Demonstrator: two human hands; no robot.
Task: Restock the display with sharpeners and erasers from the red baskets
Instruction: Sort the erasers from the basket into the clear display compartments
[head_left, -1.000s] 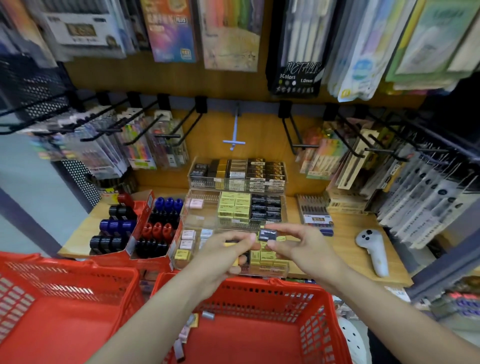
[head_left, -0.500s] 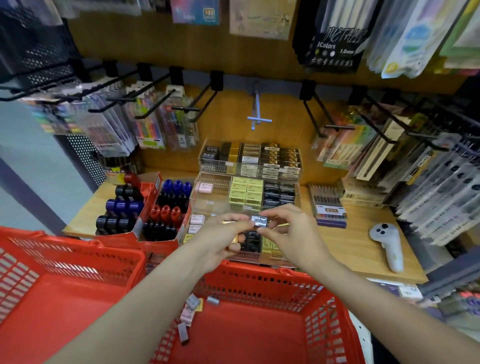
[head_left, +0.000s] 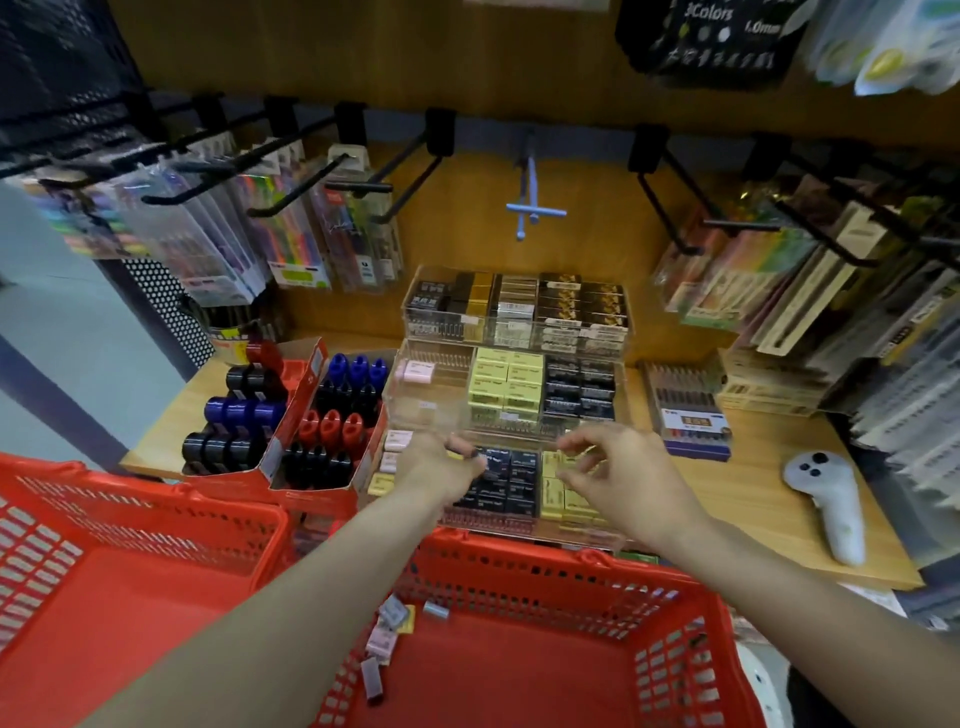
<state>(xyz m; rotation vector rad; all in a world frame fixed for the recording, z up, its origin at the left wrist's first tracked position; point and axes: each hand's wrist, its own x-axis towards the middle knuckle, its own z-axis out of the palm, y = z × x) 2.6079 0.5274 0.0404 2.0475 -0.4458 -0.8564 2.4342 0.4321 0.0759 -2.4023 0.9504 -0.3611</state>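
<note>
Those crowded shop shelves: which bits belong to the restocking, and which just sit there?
Job:
- red plastic basket
- loose small erasers inside it
- clear tiered display tray
- both hands

Lying about:
- white handheld controller
- hanging pen packs

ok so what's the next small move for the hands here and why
Probably lower the left hand to seat the dark eraser it pinches among the black erasers in the front clear tray. It hovers right over that row, while the right hand holds nothing and could reach into the red basket for another.
</note>
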